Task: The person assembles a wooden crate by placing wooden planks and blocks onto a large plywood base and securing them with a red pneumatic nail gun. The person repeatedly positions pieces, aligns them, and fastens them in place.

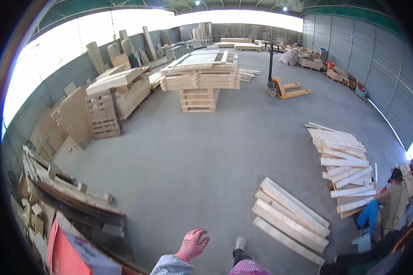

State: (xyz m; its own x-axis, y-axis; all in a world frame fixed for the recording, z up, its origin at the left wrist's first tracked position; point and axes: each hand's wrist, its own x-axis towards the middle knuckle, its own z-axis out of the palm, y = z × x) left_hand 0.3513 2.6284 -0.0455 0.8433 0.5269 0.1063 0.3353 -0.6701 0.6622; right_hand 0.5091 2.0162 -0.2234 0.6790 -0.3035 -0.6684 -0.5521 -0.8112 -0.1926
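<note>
My left hand, in a pink glove below a striped sleeve, hangs over the grey floor at the bottom of the head view. Its fingers are loosely bent and apart, with nothing between them. My right hand is out of view. To the right of my foot lies a group of pale wooden boards, placed roughly side by side on the floor. These boards are the nearest loose timber to me, and no hand touches them.
A pile of boards lies further right, near a crouching person. Ahead stand stacked wooden frames and a yellow pallet jack. Timber stacks line the left wall. A red-sided box and scrap wood are at lower left.
</note>
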